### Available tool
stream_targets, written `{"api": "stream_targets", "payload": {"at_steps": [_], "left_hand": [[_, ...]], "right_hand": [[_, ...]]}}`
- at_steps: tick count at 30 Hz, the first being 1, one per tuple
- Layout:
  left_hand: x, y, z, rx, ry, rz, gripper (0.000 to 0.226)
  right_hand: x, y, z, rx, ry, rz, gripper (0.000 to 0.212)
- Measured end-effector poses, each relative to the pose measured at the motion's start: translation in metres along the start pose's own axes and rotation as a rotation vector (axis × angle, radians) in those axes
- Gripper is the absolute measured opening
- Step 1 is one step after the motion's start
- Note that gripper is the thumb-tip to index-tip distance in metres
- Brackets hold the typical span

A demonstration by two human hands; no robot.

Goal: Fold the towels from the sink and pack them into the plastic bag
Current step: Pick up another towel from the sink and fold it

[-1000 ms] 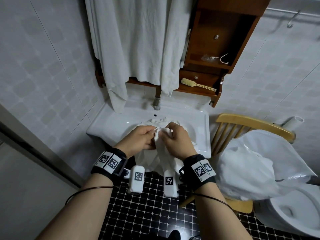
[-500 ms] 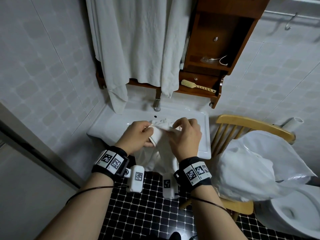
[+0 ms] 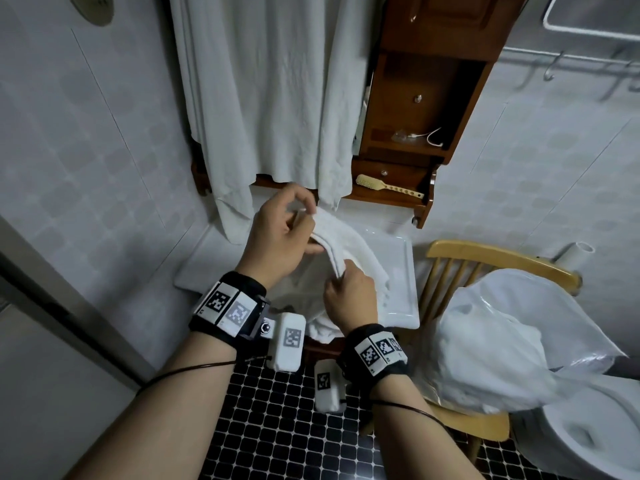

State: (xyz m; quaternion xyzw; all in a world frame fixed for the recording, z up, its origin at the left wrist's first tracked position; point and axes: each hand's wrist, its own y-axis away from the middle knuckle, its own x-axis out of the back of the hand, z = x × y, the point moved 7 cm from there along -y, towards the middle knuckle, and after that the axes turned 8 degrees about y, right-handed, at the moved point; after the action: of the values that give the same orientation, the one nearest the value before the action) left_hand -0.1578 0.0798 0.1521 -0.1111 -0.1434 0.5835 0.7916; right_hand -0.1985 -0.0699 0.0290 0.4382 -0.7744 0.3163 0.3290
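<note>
A white towel [image 3: 349, 242] is held up over the white sink [image 3: 403, 271]. My left hand [image 3: 277, 237] pinches its upper edge, raised near the hanging cloth. My right hand [image 3: 349, 296] grips the same towel lower down, close to the sink's front rim. More white towel [image 3: 322, 327] lies bunched in the basin beneath my hands. A white plastic bag [image 3: 512, 344], bulging and open-topped, sits on the wooden chair [image 3: 485, 254] to the right of the sink.
A white cloth [image 3: 270, 91] hangs over the mirror area above the sink. A wooden shelf unit [image 3: 415, 133] with a brush [image 3: 384, 187] stands behind. A toilet [image 3: 595, 431] is at the lower right. Black mosaic tiles [image 3: 277, 427] cover the floor.
My left hand has lifted the towel's edge up and back, away from my right hand, which stays low. The towel now stretches between them, raised out of the basin.
</note>
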Motion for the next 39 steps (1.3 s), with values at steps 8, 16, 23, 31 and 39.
{"api": "stream_targets", "payload": {"at_steps": [8,16,23,31,39], "left_hand": [[-0.032,-0.012,0.05,-0.116,0.132,0.047,0.026],[-0.112,-0.012,0.096,-0.253,0.285,-0.189,0.024],[-0.122,-0.015,0.09,-0.344,0.188,-0.07,0.023],[-0.087,-0.004,0.06,-0.414,-0.164,0.213,0.018],[-0.061,-0.01,0.026,-0.295,-0.241,0.212,0.025]], "right_hand": [[0.075,-0.005,0.046,-0.199,0.101,0.278,0.017],[0.246,0.025,0.081,-0.195,-0.058,0.894,0.044],[0.24,0.03,0.07,-0.009,-0.184,0.601,0.022],[0.166,0.03,0.081,-0.145,-0.11,0.384,0.015],[0.096,0.017,0.086,0.021,-0.273,-0.113,0.014]]}}
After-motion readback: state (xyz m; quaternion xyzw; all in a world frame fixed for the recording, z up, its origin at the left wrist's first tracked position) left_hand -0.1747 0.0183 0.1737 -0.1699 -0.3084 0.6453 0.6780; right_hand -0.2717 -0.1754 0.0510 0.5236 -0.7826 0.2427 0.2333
